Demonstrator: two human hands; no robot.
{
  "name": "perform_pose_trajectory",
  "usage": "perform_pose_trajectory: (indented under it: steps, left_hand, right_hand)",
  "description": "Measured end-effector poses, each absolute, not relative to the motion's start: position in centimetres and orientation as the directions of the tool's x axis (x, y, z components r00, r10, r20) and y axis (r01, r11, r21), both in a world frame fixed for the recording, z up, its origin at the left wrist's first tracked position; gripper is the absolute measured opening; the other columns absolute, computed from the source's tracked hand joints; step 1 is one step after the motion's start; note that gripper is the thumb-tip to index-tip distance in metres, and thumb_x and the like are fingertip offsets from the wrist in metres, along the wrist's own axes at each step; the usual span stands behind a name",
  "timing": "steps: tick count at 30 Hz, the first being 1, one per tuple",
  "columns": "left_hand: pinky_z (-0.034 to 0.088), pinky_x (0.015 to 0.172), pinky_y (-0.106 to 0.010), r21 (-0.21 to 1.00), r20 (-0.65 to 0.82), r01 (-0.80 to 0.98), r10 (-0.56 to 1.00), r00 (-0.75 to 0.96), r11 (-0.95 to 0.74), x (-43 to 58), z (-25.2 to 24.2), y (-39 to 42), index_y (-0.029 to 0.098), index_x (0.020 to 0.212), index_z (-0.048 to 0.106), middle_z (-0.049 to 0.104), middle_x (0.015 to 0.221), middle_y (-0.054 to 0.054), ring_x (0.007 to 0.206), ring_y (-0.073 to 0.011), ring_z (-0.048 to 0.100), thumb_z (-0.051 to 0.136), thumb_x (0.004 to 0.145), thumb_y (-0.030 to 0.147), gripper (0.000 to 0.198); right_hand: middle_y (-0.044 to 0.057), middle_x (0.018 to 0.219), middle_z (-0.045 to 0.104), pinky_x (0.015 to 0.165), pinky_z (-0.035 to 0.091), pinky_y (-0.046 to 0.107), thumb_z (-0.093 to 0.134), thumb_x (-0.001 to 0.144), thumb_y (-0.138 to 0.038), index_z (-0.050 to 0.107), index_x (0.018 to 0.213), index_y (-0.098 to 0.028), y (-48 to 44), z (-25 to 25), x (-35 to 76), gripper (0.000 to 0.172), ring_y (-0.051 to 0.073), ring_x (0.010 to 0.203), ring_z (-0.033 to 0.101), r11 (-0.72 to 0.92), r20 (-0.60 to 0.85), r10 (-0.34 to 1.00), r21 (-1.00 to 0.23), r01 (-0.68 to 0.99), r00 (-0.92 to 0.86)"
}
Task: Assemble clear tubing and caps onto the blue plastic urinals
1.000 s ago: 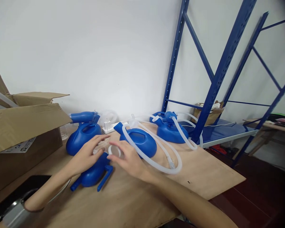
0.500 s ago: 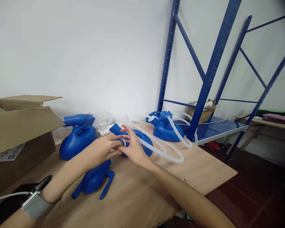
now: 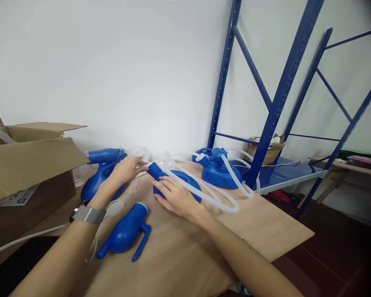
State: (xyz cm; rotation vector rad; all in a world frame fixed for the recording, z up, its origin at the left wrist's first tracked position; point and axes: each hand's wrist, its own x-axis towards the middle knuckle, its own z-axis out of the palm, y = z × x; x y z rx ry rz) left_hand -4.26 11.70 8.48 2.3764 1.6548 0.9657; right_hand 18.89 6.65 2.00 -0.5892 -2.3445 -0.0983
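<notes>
The middle blue jug [image 3: 188, 178] is set on the wooden table [image 3: 179, 251], with a white hose [image 3: 214, 202] laid over it; its side is touched by the right hand [image 3: 178, 198], fingers spread; its mouth is met by the left hand [image 3: 128, 169], fingers bent; whether anything is pinched there cannot be told.

2 bare arms reach forward and converge. The left forearm [image 3: 62, 255] slants up and inward to the wrist [image 3: 100, 202], its left hand [image 3: 129, 169] farther out than the other. That hand is bent inward, fingertips drawn near together; how tightly they close is unclear. The right forearm [image 3: 235, 251] comes diagonally from the lower right. The right hand [image 3: 177, 197] is back upward, fingers loosely spread and pointing left, the thumb lowest. The 2 hands are near each other, not touching.
</notes>
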Motion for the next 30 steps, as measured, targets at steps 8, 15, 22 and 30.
perform_pose_trajectory:
  steps: [8,15,22,30]
  left_hand:
    - [0.05,0.102,-0.039,0.597,0.416,0.628,0.862,0.29,-0.499,-4.1,5.0,13.2,0.018,0.128,0.072,0.073,0.128,-0.009,0.113,-0.0335,0.07,0.05,0.086,0.072,0.071]
    - [0.047,0.108,-0.041,0.65,0.385,0.602,0.884,0.265,-0.464,-3.2,4.0,13.6,0.02,0.144,0.058,0.062,0.144,-0.011,0.126,-0.0329,0.063,0.06,0.086,0.062,0.072]
    - [0.045,0.109,-0.047,0.552,0.482,0.692,0.855,0.192,-0.466,-2.4,2.9,13.8,0.009,0.152,0.045,0.055,0.15,-0.021,0.129,-0.0373,0.058,0.068,0.08,0.061,0.091]
    - [0.052,0.098,-0.047,0.537,0.524,0.711,0.84,0.141,-0.454,-2.5,2.5,14.5,0.019,0.147,0.055,0.069,0.133,-0.015,0.107,-0.0368,0.07,0.079,0.075,0.052,0.083]
  right_hand:
    - [0.016,0.147,0.055,0.121,0.031,0.06,0.068,0.092,-0.038,0.059,0.139,-0.023,9.2,2.2,21.7,0.05,0.038,0.145,0.042,0.759,0.634,0.501,0.005,0.651,-0.59]
    - [0.015,0.147,0.056,0.108,0.045,0.058,0.067,0.084,-0.067,0.048,0.149,-0.028,10.6,1.6,23.4,0.077,0.04,0.135,0.052,0.549,0.543,0.76,-0.245,0.799,-0.356]
    - [0.011,0.147,0.057,0.107,0.046,0.056,0.069,0.083,-0.066,0.051,0.148,-0.033,10.6,1.2,23.0,0.075,0.038,0.132,0.056,0.525,0.534,0.787,-0.318,0.79,-0.308]
    - [0.006,0.146,0.061,0.108,0.048,0.053,0.072,0.079,-0.066,0.055,0.144,-0.034,10.4,1.4,22.9,0.074,0.035,0.13,0.06,0.531,0.572,0.765,-0.301,0.792,-0.296]
